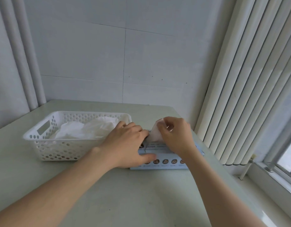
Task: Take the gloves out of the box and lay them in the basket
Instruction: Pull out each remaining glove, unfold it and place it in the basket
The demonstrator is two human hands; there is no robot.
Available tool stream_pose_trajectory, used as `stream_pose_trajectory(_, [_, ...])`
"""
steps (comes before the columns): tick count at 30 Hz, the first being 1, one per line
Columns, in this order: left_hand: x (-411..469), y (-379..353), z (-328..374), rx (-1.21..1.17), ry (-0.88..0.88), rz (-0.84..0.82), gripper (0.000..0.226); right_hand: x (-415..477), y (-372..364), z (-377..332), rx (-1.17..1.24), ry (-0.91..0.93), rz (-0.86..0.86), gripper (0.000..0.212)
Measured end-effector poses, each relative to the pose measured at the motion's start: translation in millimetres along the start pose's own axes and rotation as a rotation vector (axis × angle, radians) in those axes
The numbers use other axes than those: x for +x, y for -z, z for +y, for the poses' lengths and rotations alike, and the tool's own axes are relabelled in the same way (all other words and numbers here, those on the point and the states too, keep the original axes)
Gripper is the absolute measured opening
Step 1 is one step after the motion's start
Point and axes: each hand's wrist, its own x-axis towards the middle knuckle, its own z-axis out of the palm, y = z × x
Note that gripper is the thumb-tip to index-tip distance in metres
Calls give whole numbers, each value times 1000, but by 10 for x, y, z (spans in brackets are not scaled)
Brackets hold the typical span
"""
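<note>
A light blue glove box [164, 158] lies flat on the table, just right of a white perforated basket [59, 145]. Thin whitish gloves [85, 130] lie heaped in the basket. My left hand [126, 143] rests flat on the left part of the box, fingers spread, thumb on its front edge. My right hand [174, 136] pinches a whitish glove [155, 133] that sticks up out of the slot in the top of the box. The hands hide most of the box's top.
The pale green table [141, 194] fills the lower view. A wall stands behind it and vertical blinds [248, 95] hang at the right over a window sill [272, 185]. Two pipes [23, 54] run up the left corner.
</note>
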Motion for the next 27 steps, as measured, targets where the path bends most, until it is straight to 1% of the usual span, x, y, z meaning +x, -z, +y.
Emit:
stream_pose_trajectory(2, [-8,-4,-4,6,-2,5,70,5,19,4,38,-1,47,39])
stream_pose_trajectory(5, [-10,-3,3,16,18,-17,76,-5,38,-23,165,-6,108,45])
stream_pose_trajectory(6, [-6,2,9,0,27,-21,78,-4,42,-38,205,-14,128,43])
stream_pose_trajectory(8, [1,31,20,-72,43,5,70,4,40,-62,268,-6,171,36])
stream_pose_trajectory(11, [5,77,22,-273,74,135,54,-7,17,-95,328,39,210,24])
stream_pose_trajectory(13, [15,88,5,-369,108,233,40,-30,-4,-136,342,64,188,17])
stream_pose_trajectory(14, [25,85,-1,-409,125,273,36,-45,-14,-159,343,77,160,17])
stream_pose_trajectory(15, [33,86,-3,-454,141,308,35,-56,-26,-180,339,91,125,18])
stream_pose_trajectory(18, [47,85,-15,-579,147,394,43,-80,-49,-225,306,132,55,15])
stream_pose_trajectory(20, [57,74,-20,-611,112,423,37,-94,-41,-244,312,122,62,14])
stream_pose_trajectory(23, [67,64,-12,-635,68,424,22,-93,-13,-250,347,106,73,19])
stream_pose_trajectory(27, [75,84,-3,-674,56,467,17,-110,-8,-249,403,106,-1,16])
